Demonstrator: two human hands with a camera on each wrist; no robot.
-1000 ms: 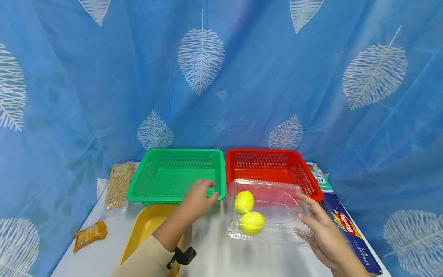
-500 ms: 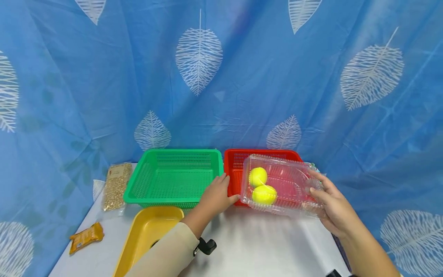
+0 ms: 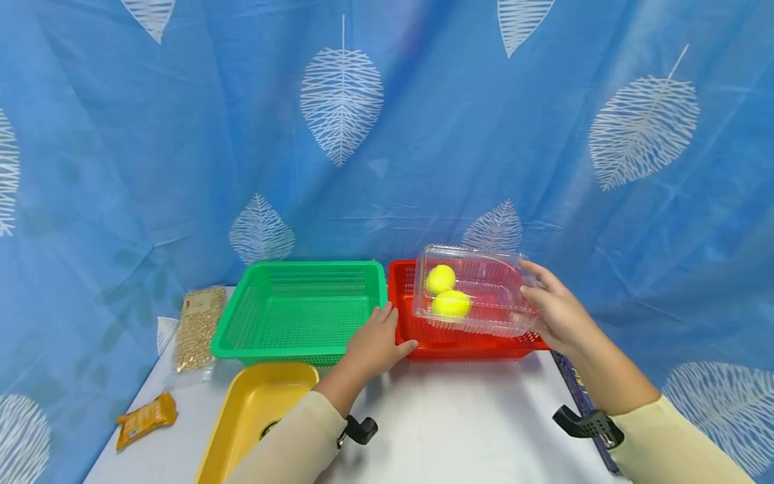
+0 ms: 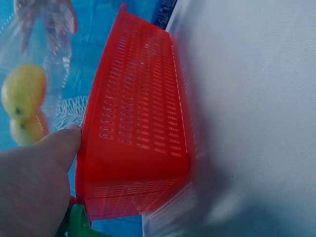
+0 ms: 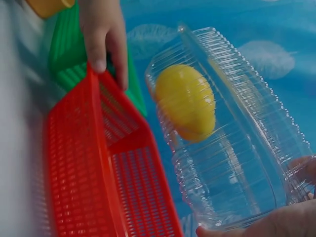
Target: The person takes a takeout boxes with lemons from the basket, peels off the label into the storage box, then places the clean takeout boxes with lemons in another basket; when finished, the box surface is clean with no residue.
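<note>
My right hand [image 3: 559,312] grips the right end of a clear plastic clamshell container [image 3: 498,286], held up over the red basket [image 3: 471,351]. Two yellow lemons, one a lemon [image 3: 441,277] behind another lemon [image 3: 451,304], lie at the container's left end. In the right wrist view, the container [image 5: 247,143] hangs apart from the basket's rim, slightly tilted. My left hand [image 3: 373,344] holds the front left corner of the red basket, thumb outside and fingers over the rim. The left wrist view shows its thumb [image 4: 61,143] at the basket's edge.
A green basket [image 3: 302,306] stands left of the red one. In front of it is a yellow tray [image 3: 256,390], partly under my left sleeve. Farther left lie a bag of grains [image 3: 199,329] and an orange snack packet [image 3: 147,418]. A dark blue box [image 3: 574,386] is partly hidden at right.
My right hand has lifted the container with the lemons up and away, from the front of the red basket to above it. My left hand has moved right onto the basket's corner.
</note>
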